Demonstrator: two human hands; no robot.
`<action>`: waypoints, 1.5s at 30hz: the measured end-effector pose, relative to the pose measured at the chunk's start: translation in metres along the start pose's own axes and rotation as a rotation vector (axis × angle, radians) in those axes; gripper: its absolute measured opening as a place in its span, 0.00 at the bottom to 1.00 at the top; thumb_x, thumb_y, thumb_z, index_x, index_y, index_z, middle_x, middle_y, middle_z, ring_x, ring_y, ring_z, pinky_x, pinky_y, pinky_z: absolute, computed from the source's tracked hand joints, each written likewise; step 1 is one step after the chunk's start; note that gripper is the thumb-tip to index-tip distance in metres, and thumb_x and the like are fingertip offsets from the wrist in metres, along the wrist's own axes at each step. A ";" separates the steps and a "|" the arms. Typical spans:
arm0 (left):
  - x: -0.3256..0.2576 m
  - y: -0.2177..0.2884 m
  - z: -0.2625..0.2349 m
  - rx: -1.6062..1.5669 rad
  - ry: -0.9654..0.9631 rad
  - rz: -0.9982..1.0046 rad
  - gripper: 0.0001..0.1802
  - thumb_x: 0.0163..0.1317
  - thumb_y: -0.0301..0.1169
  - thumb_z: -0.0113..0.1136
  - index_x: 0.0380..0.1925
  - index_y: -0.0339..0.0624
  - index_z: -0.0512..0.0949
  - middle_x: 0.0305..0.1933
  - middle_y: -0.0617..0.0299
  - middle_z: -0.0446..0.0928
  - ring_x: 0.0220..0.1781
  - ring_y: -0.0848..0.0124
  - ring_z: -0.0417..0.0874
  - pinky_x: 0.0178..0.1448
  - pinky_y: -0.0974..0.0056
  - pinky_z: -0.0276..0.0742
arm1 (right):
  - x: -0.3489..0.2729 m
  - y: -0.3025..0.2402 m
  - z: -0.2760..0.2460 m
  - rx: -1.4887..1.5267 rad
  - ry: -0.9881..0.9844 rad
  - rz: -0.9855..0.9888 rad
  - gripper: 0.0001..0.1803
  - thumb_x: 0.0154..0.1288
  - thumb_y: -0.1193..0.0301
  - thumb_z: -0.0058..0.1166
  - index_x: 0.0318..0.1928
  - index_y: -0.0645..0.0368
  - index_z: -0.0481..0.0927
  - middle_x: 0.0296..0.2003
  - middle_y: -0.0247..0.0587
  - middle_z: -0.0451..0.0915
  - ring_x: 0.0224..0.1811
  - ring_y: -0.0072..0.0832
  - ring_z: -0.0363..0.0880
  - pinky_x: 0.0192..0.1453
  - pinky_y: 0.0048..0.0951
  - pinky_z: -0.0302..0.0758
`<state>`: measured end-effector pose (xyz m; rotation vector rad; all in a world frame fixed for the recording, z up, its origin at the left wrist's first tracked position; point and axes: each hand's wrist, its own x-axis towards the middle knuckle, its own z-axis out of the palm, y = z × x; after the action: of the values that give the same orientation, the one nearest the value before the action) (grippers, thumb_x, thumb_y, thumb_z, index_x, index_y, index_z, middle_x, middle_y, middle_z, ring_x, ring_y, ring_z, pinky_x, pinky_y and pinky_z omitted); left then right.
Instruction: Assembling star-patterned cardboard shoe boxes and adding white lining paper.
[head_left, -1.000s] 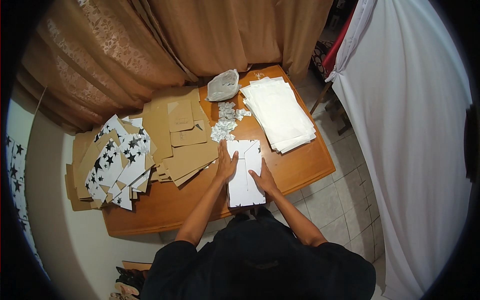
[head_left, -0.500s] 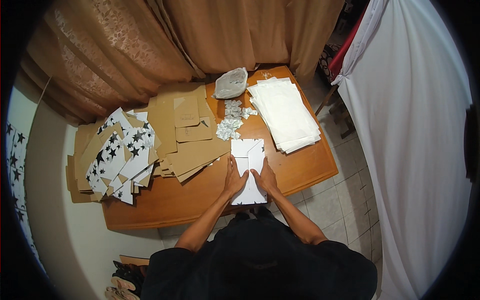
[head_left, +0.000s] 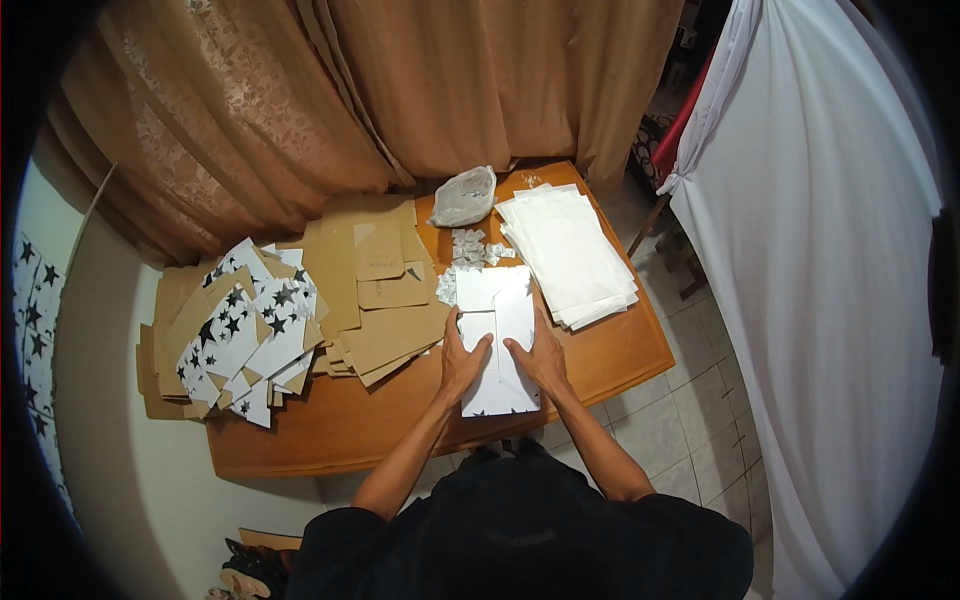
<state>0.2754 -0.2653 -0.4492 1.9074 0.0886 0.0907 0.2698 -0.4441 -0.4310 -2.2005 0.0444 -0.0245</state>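
A white folded paper packet (head_left: 498, 345) with black stars along its edges is in front of me at the table's near edge. Overlapping flaps show on its upper face. My left hand (head_left: 465, 355) grips its left side, thumb on top and fingers along the edge. On the opposite side my right hand (head_left: 538, 352) holds it the same way, and both thumbs press near the middle seam. Just beyond the packet lie small clear-and-silver sachets (head_left: 467, 250), some hidden behind its far end. What the packet contains, if anything, cannot be seen.
Flattened brown cardboard (head_left: 375, 315) and star-printed white pieces (head_left: 245, 320) are heaped at the left of the wooden table (head_left: 330, 430). A stack of white sheets (head_left: 570, 250) lies at the right. Behind the sachets sits a translucent plastic bag (head_left: 465, 195). A white cloth (head_left: 800, 300) hangs at the right.
Both hands have raised the packet slightly toward me, and its far end now covers part of the sachets. The whole table sits lower in view.
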 end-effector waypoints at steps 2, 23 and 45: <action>0.004 0.021 -0.009 -0.035 0.016 0.054 0.47 0.60 0.39 0.67 0.74 0.34 0.55 0.71 0.36 0.63 0.73 0.47 0.65 0.76 0.50 0.59 | 0.003 -0.017 -0.015 -0.017 0.041 -0.085 0.52 0.61 0.57 0.68 0.74 0.70 0.52 0.63 0.69 0.70 0.63 0.58 0.74 0.65 0.46 0.74; -0.030 0.010 -0.001 -0.372 -0.146 0.366 0.61 0.53 0.53 0.75 0.79 0.43 0.50 0.69 0.48 0.59 0.78 0.50 0.57 0.76 0.48 0.61 | 0.008 0.052 -0.057 1.101 -0.045 -0.009 0.43 0.63 0.59 0.70 0.73 0.53 0.62 0.60 0.38 0.72 0.64 0.27 0.69 0.70 0.33 0.65; -0.089 -0.095 0.009 0.184 -0.598 0.163 0.43 0.70 0.50 0.58 0.75 0.41 0.52 0.68 0.39 0.63 0.69 0.45 0.69 0.70 0.48 0.67 | -0.020 0.203 -0.008 0.646 -0.337 0.137 0.38 0.53 0.93 0.59 0.65 0.59 0.67 0.60 0.40 0.75 0.72 0.31 0.67 0.70 0.30 0.71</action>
<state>0.1868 -0.2516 -0.5434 2.0469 -0.4769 -0.3903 0.2447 -0.5696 -0.5904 -1.5286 -0.0028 0.3608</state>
